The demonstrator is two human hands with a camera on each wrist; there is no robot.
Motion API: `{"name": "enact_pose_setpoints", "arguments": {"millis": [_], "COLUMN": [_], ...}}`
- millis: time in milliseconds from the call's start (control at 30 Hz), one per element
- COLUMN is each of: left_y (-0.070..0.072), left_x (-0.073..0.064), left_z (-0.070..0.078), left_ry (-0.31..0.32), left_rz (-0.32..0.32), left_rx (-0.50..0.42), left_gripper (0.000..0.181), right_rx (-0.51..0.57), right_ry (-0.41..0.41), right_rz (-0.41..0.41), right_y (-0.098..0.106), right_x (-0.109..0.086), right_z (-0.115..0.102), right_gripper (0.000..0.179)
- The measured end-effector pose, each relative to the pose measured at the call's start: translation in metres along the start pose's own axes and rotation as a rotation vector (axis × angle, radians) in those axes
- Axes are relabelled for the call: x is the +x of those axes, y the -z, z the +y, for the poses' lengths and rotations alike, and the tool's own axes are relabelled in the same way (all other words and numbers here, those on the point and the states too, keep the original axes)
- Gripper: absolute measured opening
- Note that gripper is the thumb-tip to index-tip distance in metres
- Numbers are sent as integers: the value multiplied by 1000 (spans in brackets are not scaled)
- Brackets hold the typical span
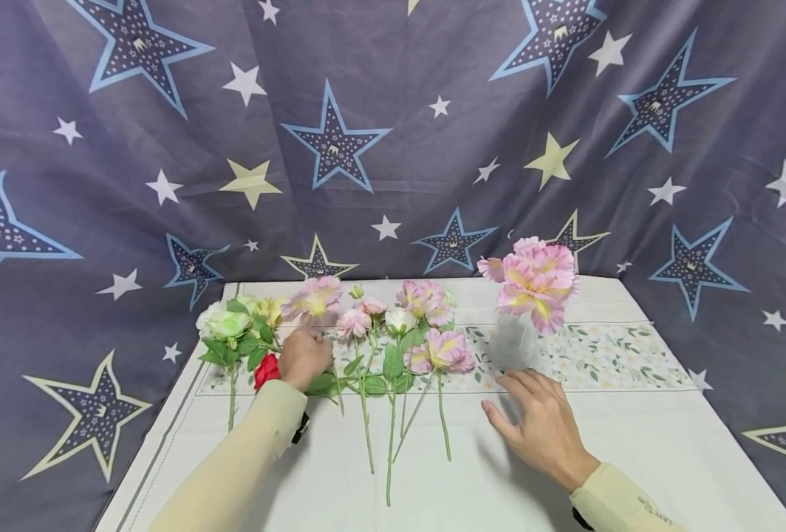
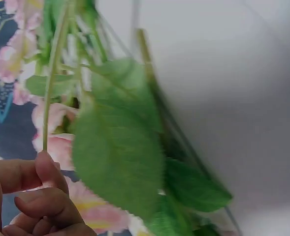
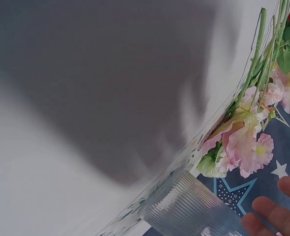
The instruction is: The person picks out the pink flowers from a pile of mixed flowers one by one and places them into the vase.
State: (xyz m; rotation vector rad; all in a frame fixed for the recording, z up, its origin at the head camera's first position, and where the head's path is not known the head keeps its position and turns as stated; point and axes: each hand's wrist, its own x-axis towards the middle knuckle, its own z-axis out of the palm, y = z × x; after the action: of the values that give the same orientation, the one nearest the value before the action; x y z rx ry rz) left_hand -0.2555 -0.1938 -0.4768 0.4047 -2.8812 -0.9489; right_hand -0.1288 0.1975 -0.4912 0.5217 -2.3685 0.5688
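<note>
My left hand (image 1: 305,358) pinches a thin green stem (image 2: 50,98) between thumb and fingertips, near a pink-and-yellow flower (image 1: 313,299). Large green leaves (image 2: 117,147) are close beside that hand in the left wrist view. A clear ribbed vase (image 3: 184,209) stands on the right part of the table, with a large pink-and-yellow blossom (image 1: 532,281) at its mouth. Just in front of the vase is my right hand (image 1: 546,425), its fingers loosely spread and holding nothing.
Several artificial flowers lie in a row on the white tablecloth (image 1: 499,488): pale green roses (image 1: 223,321), a red rose (image 1: 267,371), small pink blooms (image 1: 353,323), a white rose (image 1: 400,320) and a pink-and-yellow flower (image 1: 445,351). A star-patterned curtain (image 1: 393,192) hangs behind.
</note>
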Motion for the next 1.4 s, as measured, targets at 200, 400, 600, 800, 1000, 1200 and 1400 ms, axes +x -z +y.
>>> {"name": "enact_pose_setpoints", "arguments": {"millis": [200, 400, 600, 800, 1000, 1200, 1400], "left_y": [8, 16, 25, 28, 29, 30, 31], "left_x": [-10, -20, -32, -43, -50, -56, -64], "left_z": [11, 19, 32, 43, 48, 52, 59], "left_ry": [-80, -155, -215, -262, -302, -378, -427], "left_rz": [59, 63, 57, 54, 41, 49, 45], "left_rx": [-52, -114, -160, -194, -220, -270, -324], "left_gripper": [28, 21, 17, 15, 13, 12, 10], "right_rx": [-1, 4, 9, 13, 22, 23, 30], "right_ry": [0, -6, -4, -15, -19, -9, 7], "right_rz": [3, 7, 20, 20, 19, 32, 50], "right_y": [1, 1, 3, 4, 5, 5, 4], "right_x": [1, 2, 3, 5, 6, 7, 8], "right_z": [-1, -1, 0, -1, -3, -3, -2], "right_gripper": [44, 43, 40, 41, 40, 38, 37]}}
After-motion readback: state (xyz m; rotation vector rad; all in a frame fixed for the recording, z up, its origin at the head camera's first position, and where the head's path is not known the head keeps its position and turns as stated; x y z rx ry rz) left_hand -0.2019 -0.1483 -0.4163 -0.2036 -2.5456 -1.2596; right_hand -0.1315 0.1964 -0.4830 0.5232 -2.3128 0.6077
